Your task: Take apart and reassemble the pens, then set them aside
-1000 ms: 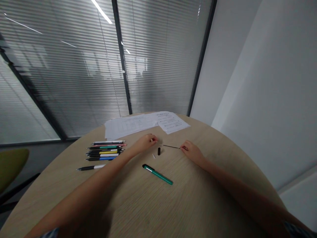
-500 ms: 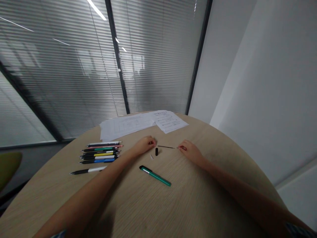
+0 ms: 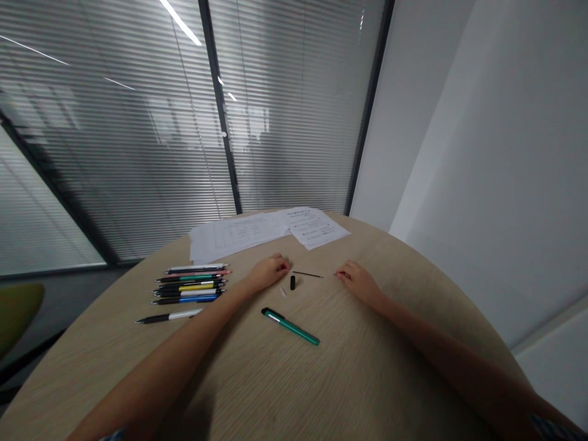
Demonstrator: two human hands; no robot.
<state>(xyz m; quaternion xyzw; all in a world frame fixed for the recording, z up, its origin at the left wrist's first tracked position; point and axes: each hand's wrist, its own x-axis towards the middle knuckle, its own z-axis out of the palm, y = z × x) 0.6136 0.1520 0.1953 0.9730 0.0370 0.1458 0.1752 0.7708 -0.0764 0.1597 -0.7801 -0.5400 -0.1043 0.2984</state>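
Head view: the person's left hand (image 3: 270, 273) rests curled on a round pale-wood table (image 3: 367, 380), just left of a thin black pen refill (image 3: 307, 274) lying loose on the tabletop. The right hand (image 3: 356, 282) sits just right of that refill, its fingertips drawn together but apart from it. Neither hand visibly grasps anything, though I cannot tell whether the curled fingers hide something small. Near the refill's left end sit a short black plastic cylinder (image 3: 293, 282) and a small white fragment (image 3: 283, 291). Below the refill lies a slim green-and-white marker (image 3: 290, 327); to its left, a row of multicoloured ballpoint pens (image 3: 190, 283); beyond it, white printed papers (image 3: 269, 229).
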